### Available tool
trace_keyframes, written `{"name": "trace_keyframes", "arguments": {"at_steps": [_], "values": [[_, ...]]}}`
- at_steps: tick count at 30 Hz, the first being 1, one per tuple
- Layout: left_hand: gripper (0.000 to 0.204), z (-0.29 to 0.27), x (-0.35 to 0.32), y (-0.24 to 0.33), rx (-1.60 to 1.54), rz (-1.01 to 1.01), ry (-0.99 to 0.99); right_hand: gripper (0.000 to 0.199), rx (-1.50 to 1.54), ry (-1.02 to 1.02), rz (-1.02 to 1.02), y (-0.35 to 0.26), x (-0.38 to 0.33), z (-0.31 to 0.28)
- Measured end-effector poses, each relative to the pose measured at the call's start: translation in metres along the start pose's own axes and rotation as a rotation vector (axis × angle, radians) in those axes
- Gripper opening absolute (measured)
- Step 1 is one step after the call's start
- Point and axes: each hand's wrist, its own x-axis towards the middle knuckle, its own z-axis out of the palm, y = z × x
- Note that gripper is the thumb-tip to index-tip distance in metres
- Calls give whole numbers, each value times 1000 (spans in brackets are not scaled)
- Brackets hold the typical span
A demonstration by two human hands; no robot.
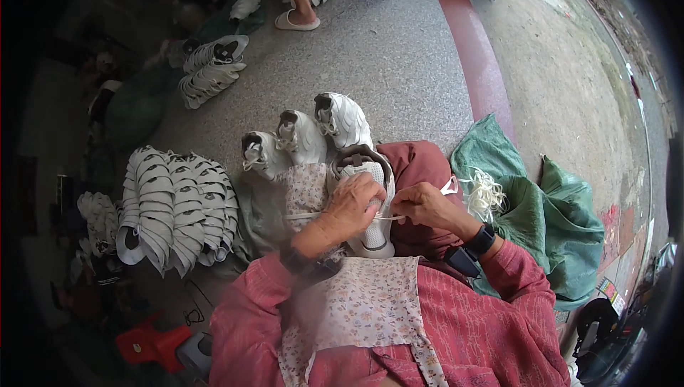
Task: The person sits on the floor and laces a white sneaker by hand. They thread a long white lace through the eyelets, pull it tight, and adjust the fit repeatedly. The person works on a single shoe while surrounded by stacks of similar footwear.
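A white shoe [375,239] is rested on the lap, its toe turned toward the wearer's body. Its lace [388,218] is pinched in the fingers of the right hand [425,207]. The left hand [349,202] is laid over the shoe with fingers bent; whether lace is gripped there cannot be told. Three more white shoes [305,138] are lined up just beyond the lap. Shoe uppers [173,209] are nested in rows at the left; at the right, loose white laces [486,196] are heaped against green sacking [559,223].
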Motion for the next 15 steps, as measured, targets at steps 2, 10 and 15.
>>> {"name": "trace_keyframes", "arguments": {"at_steps": [2, 10, 15], "values": [[15, 2, 0, -4, -14, 11, -15, 16, 113, -43, 89, 1, 5, 0], [11, 5, -4, -14, -22, 29, -28, 28, -639, 323, -271, -24, -3, 13], [13, 4, -3, -8, -12, 100, 19, 45, -898, 149, -482, -23, 6, -4]]}}
